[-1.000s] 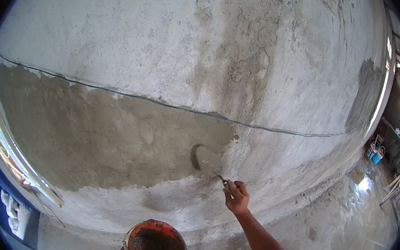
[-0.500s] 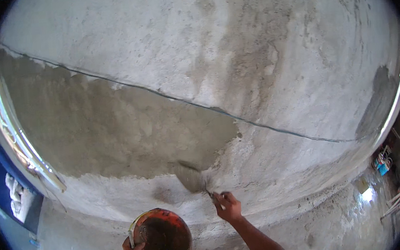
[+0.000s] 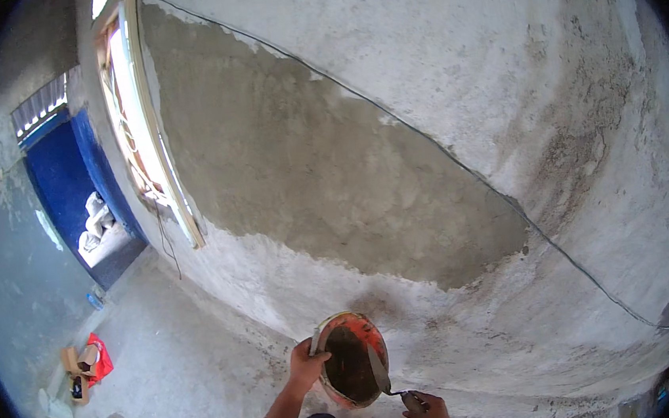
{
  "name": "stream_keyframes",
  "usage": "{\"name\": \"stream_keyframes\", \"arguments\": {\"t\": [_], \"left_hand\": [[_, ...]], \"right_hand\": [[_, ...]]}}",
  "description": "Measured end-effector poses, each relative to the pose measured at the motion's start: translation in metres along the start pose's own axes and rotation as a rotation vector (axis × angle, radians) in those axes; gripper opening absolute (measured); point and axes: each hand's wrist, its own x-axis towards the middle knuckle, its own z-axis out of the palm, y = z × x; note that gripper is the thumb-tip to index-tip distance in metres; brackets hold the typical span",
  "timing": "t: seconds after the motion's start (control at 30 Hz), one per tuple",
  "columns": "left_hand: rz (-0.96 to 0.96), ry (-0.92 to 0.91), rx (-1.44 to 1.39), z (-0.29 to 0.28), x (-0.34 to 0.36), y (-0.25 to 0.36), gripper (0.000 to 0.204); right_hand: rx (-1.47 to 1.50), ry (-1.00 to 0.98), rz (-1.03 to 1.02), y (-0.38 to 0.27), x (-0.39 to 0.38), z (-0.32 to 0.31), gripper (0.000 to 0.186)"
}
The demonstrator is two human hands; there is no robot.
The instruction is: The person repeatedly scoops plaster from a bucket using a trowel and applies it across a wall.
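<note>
My left hand (image 3: 308, 367) is closed on the rim of an orange bucket (image 3: 374, 330), its thumb lying over the edge. Dark grey wet mortar (image 3: 346, 363) fills part of it. In my right hand (image 3: 434, 417) I grip the handle of a trowel (image 3: 380, 371), whose blade lies over the bucket's right inner side. How deep the blade's tip reaches cannot be made out. In front of me a wall carries a large damp grey plaster patch (image 3: 332, 185) with a ragged lower edge.
A dark cable (image 3: 398, 118) runs slantwise across the wall. At the left are a window frame (image 3: 154, 129), a blue door (image 3: 61, 173) and white sacks (image 3: 97, 218) beyond it. Cardboard pieces (image 3: 79, 386) and a red bag (image 3: 101, 358) lie on the concrete floor (image 3: 179, 342).
My right hand has brought the trowel from the wall down to the bucket. The view has turned left, showing more of the window, door and floor. My left hand still holds the bucket.
</note>
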Motion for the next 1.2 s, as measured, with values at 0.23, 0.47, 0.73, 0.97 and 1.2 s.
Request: {"name": "stream_keyframes", "arguments": {"t": [0.23, 0.47, 0.73, 0.97, 1.2], "left_hand": [[0.104, -0.083, 0.070, -0.043, 0.024, -0.034, 0.033], [0.113, -0.150, -0.064, -0.109, 0.024, -0.018, 0.025], [0.476, -0.120, 0.258, -0.190, 0.036, -0.030, 0.021], [0.586, -0.253, 0.487, -0.228, 0.026, 0.041, 0.024], [0.644, -0.410, 0.437, -0.241, 0.043, 0.070, 0.021]], "right_hand": [[-0.247, 0.047, -0.005, -0.030, -0.003, 0.040, 0.054], [-0.183, -0.021, -0.021, -0.050, -0.010, 0.134, 0.050], [-0.895, -0.046, -0.127, -0.152, 0.010, 0.200, 0.035], [-1.072, 0.019, -0.278, -0.186, 0.061, 0.240, 0.040], [-1.102, -0.154, -0.287, -0.185, 0.080, 0.276, 0.042]]}}
